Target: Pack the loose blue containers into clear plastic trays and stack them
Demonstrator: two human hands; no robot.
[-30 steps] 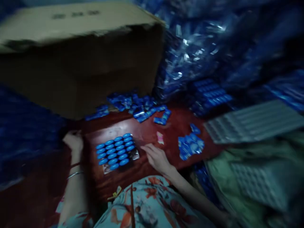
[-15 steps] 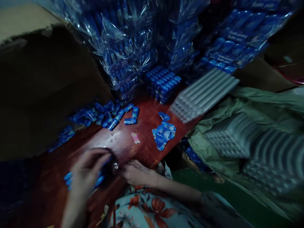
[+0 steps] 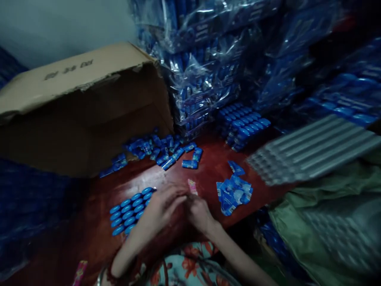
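My left hand [image 3: 166, 202] and my right hand [image 3: 199, 210] meet over the red table [image 3: 166, 234], close to my body. The fingers of both are curled in and blurred, and whatever lies between them is hidden. Just left of my left hand, rows of blue-capped small bottles [image 3: 126, 214] stand packed together, partly covered by that hand and forearm. Beyond my fingertips lies a small pink-and-yellow wrapper [image 3: 192, 186]. A pile of blue printed cards [image 3: 235, 194] is to the right of my right hand.
Loose blue bottles [image 3: 166, 149] lie at the mouth of a tipped cardboard box [image 3: 119, 63]. Behind them rise plastic-wrapped blue packs [image 3: 202, 75] and a block of bottles [image 3: 247, 121]. Clear ridged plastic trays [image 3: 315, 151] and a green sack [image 3: 291, 234] are on the right.
The view has swung left, bringing more of the box in. My hands have drawn together, and my left hand has moved off the standing bottles, so more of their rows show.
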